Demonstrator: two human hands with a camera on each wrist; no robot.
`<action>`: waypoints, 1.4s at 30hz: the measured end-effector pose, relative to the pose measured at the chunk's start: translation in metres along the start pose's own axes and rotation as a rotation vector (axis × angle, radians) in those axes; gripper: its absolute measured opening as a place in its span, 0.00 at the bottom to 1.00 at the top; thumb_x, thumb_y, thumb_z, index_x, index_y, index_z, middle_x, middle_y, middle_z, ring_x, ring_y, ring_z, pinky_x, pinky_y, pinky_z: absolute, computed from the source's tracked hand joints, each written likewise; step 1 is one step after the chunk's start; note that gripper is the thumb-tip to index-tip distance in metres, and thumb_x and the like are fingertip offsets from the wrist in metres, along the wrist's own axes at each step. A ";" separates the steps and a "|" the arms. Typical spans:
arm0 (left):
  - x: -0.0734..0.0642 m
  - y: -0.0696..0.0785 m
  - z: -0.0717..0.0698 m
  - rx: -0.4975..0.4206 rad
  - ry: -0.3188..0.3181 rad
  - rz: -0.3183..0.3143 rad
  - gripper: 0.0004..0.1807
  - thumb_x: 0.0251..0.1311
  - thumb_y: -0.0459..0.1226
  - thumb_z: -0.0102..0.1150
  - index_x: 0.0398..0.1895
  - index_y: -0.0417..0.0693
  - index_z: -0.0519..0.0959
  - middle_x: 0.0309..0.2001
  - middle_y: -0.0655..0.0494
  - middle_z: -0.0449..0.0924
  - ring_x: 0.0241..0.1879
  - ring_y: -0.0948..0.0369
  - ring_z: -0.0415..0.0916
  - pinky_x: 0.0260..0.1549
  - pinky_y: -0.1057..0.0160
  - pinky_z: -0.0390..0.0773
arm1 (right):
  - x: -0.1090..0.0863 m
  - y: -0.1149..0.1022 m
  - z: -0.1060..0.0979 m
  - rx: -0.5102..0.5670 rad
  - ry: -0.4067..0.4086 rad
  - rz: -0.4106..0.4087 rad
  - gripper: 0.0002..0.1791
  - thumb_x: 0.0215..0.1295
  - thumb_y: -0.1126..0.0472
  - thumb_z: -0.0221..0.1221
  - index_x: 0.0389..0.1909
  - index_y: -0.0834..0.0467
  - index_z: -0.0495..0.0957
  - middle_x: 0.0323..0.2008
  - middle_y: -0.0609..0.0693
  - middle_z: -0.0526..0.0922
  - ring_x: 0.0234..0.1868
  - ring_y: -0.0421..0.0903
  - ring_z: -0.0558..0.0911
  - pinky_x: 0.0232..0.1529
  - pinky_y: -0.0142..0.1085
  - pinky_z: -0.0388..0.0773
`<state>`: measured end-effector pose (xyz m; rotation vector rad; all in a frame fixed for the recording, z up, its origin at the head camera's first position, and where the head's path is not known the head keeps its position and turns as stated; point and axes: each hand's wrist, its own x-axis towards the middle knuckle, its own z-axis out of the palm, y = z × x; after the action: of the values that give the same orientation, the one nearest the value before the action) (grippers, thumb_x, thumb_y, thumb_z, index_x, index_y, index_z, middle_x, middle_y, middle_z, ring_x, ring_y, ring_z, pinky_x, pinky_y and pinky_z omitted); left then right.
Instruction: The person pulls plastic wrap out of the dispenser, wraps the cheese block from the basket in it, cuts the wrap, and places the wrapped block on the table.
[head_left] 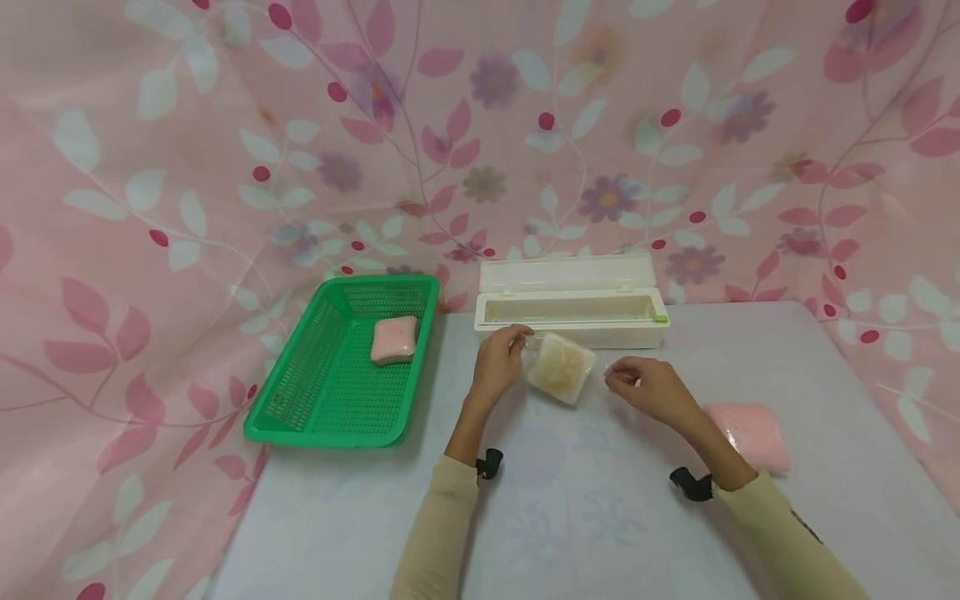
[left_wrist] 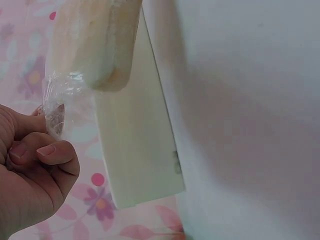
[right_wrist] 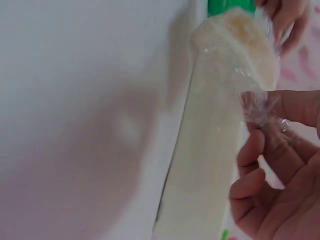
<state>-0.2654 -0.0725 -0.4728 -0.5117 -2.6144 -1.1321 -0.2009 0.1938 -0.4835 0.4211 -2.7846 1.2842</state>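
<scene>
On my feed, 1 pale block (head_left: pixel 561 368) in clear film (right_wrist: pixel 260 107) hangs between the left hand (head_left: pixel 498 362), pinching film at its 9 o'clock, and the right hand (head_left: pixel 652 390), pinching film at 3. The left-wrist view cuts the block off. I see 1 pink packet (head_left: pixel 753 437) at 4, partly hidden by the right forearm (head_left: pixel 720 454); a 2nd pink packet (head_left: pixel 393 340) inside 1 green basket (head_left: pixel 337 437) at 9; 1 open white box (head_left: pixel 600 337) at 12, front partly covered.

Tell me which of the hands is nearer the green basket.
Left. The left hand is to the right of the green basket, with a gap between; the right hand is farther right, past the wrapped pale block.
</scene>
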 end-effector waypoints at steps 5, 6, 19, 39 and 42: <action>0.005 0.012 0.001 -0.024 -0.052 -0.012 0.10 0.68 0.31 0.56 0.48 0.45 0.83 0.43 0.53 0.85 0.20 0.64 0.70 0.26 0.64 0.73 | -0.033 -0.030 0.005 0.060 -0.158 0.111 0.07 0.64 0.59 0.65 0.37 0.57 0.79 0.28 0.45 0.84 0.28 0.43 0.77 0.25 0.37 0.72; 0.005 0.015 0.002 -0.032 -0.065 -0.020 0.10 0.68 0.32 0.56 0.49 0.45 0.83 0.43 0.52 0.85 0.19 0.64 0.70 0.25 0.64 0.72 | -0.039 -0.035 0.007 0.080 -0.182 0.115 0.08 0.64 0.58 0.65 0.36 0.57 0.77 0.28 0.45 0.84 0.27 0.43 0.76 0.25 0.36 0.71; -0.002 0.042 0.034 0.175 -0.264 0.005 0.06 0.65 0.39 0.63 0.41 0.50 0.78 0.36 0.58 0.84 0.34 0.64 0.80 0.31 0.65 0.75 | -0.086 -0.059 0.054 0.505 -0.368 0.289 0.14 0.61 0.62 0.66 0.38 0.65 0.72 0.29 0.55 0.87 0.28 0.43 0.81 0.26 0.32 0.68; -0.055 0.036 -0.002 0.274 -0.418 0.184 0.14 0.66 0.37 0.61 0.54 0.51 0.78 0.54 0.59 0.77 0.47 0.62 0.78 0.43 0.63 0.77 | -0.106 -0.049 0.056 -0.213 0.049 0.062 0.06 0.61 0.54 0.68 0.36 0.47 0.81 0.28 0.35 0.81 0.29 0.36 0.77 0.28 0.35 0.73; -0.077 0.036 -0.019 0.318 -0.473 0.269 0.13 0.61 0.34 0.65 0.48 0.51 0.78 0.52 0.60 0.75 0.32 0.64 0.75 0.32 0.68 0.74 | -0.107 -0.045 0.056 -0.344 0.119 -0.152 0.15 0.52 0.62 0.73 0.41 0.49 0.82 0.34 0.39 0.83 0.36 0.39 0.78 0.32 0.37 0.76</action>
<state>-0.1790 -0.0807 -0.4644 -1.1293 -2.9086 -0.5441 -0.0818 0.1477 -0.5033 0.5025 -2.7337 0.7538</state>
